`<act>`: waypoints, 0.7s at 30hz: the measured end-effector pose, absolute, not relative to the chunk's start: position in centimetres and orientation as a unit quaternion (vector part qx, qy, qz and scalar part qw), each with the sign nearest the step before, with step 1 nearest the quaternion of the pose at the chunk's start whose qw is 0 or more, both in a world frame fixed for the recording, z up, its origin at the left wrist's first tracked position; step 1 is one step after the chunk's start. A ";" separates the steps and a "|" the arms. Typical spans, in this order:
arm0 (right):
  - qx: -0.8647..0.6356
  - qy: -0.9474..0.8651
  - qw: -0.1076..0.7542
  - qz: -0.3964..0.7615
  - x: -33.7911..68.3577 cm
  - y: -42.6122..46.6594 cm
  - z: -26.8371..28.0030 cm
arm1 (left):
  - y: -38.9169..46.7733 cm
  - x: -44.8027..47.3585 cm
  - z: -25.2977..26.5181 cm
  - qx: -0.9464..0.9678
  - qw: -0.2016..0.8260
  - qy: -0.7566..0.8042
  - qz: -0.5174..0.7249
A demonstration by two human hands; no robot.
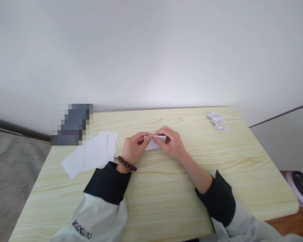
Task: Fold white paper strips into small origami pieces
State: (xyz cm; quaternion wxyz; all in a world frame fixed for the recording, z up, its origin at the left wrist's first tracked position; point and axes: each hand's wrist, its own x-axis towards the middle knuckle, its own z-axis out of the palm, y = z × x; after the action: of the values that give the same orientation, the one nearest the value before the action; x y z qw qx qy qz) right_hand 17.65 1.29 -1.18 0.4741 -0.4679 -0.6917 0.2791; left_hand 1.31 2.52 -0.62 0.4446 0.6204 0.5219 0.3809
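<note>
A small white piece of paper [153, 145] is held upright or tilted above the middle of the table, pinched along its upper edge. My left hand [135, 147], with a dark bead bracelet at the wrist, grips its left part between thumb and fingers. On the other side my right hand [171, 143] pinches the same edge, the two thumbs nearly meeting. The fingertips behind the paper are hidden. Several white paper sheets [94, 154] lie overlapping to the left of my left hand. Toward the far right are small folded paper pieces [217, 121] in a short row.
The light wood-grain table [166, 201] stands against a white wall [151, 53]. At its back left corner lies a dark, pixelated object [74, 124]. Past the right edge, a pale and black item [301, 185] sits low by the brown floor [293, 223].
</note>
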 end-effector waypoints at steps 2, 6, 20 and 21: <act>-0.455 -0.697 0.485 0.268 17.6 1.3 -1.2 | 2.3 1.4 -0.5 0.646 0.406 0.523 0.381; -0.453 -0.694 0.493 0.266 17.6 1.4 -1.2 | 2.2 1.4 -0.5 0.678 0.360 0.522 0.373; -0.462 -0.691 0.470 0.296 17.7 1.5 -1.6 | 2.3 1.2 -0.7 0.703 0.330 0.515 0.363; -0.462 -0.693 0.467 0.298 17.7 1.5 -1.7 | 2.3 1.2 -0.7 0.701 0.334 0.516 0.362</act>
State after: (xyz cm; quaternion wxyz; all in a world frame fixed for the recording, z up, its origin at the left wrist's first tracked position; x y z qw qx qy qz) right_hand 17.73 1.46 -1.68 0.4670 -0.4620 -0.6927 0.2977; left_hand 1.19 2.30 -0.68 0.3343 0.7007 0.5161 0.3618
